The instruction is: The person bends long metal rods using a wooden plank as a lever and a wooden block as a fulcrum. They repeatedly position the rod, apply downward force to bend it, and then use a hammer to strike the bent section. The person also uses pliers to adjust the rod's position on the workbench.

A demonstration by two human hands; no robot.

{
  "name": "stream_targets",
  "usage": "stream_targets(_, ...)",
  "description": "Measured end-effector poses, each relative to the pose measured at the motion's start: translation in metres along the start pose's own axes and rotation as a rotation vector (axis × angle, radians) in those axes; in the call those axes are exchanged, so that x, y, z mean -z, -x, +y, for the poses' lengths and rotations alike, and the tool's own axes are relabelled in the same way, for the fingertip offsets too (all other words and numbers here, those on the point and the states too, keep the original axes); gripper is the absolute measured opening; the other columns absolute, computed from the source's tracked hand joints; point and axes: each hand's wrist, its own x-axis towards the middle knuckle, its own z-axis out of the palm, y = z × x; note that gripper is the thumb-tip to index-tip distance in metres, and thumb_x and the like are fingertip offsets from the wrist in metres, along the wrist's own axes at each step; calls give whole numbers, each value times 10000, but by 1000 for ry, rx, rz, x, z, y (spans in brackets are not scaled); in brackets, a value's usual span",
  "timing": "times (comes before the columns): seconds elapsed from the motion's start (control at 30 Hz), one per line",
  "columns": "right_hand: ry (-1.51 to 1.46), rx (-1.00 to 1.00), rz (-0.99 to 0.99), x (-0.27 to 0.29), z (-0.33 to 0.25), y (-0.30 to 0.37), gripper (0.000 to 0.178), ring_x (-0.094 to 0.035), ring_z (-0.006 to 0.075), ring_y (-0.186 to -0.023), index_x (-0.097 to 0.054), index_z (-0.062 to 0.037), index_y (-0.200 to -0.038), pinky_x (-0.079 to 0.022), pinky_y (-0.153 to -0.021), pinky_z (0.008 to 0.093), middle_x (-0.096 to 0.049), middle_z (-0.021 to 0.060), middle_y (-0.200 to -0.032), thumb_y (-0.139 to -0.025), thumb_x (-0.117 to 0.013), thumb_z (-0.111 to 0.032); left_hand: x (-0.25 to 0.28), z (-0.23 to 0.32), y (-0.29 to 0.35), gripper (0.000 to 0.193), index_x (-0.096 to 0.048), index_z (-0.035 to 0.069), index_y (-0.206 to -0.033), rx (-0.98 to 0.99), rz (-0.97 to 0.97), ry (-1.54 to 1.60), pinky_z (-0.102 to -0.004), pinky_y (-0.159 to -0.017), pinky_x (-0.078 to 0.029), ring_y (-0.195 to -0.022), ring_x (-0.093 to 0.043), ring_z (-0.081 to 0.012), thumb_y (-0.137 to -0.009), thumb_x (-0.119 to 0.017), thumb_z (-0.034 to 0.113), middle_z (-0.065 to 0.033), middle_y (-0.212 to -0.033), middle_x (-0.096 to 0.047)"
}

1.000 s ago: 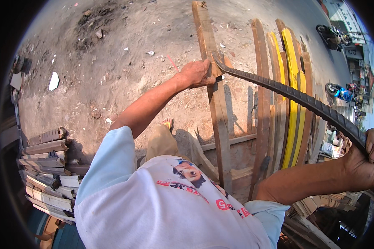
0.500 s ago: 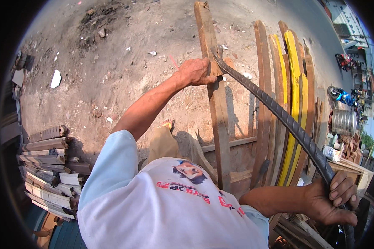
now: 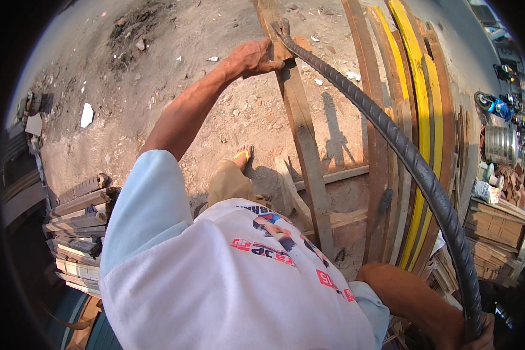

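At both ends, closed hand grips (image 3: 254, 57) (image 3: 469, 332) hold the ribbed steel bar (image 3: 402, 151).

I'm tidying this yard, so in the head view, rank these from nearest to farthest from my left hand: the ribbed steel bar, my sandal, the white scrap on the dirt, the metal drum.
From the left hand:
1. Ribbed steel bar, its end right beside the hand.
2. Sandal, below, on the dirt.
3. White scrap, far left.
4. Metal drum, far right.
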Motion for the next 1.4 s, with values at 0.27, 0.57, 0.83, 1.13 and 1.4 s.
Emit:
stream_targets(0.27,238,-161,981,86,-78,304,270,-295,84,-485,-426,-145,-761,-337,-608,249,-251,-53,-515,-1007,-503,-226,10,17,-24,963,-420,-12,-1407,18,-113,-107,-502,-853,-545,-1003,-683,-438,-823,-703,700,-261,-1033,-696)
stream_targets(0.57,69,-115,1419,73,-63,404,326,-347,102,-503,-464,-109,-798,-363,-610,289,-319,-24,-523,-1033,-494,-333,34,41,-71,1378,-89,-18,-1624,-96,-184,30,-434,-1067,-465,-1272,-589,-427,-666,-889,567,-347,-1342,-590)
stream_targets(0.83,81,40,1472,60,-97,378,365,-292,60,-393,-459,-129,-812,-355,-453,253,-314,-53,-483,-1054,-471,-402,62,71,-67,713,-637,56,-1312,-256,-307,-99,-397,-899,-565,-1003,-726,-286,-680,-905,248,-128,-1106,-741)
stream_targets(1.13,356,68,1301,5,-160,347,451,-284,80,-371,-466,-104,-830,-354,-419,271,-319,-38,-466,-1070,-421,-484,113,110,-85,733,-584,24,-1370,-509,39,-256,-457,-898,-556,-1043,-680,-382,-690,-810,180,-198,-1163,-677)
stream_targets(1.4,532,-122,1007,-1,-117,348,420,-379,123,-442,-510,-58,-866,-412,-536,326,-400,0,-527,-1048,-467,-434,15,343,40,814,-550,-27,-1399,-918,-799,-98,-459,-953,-535,-1090,-683,-393,-728,-822,343,-243,-1181,-698)
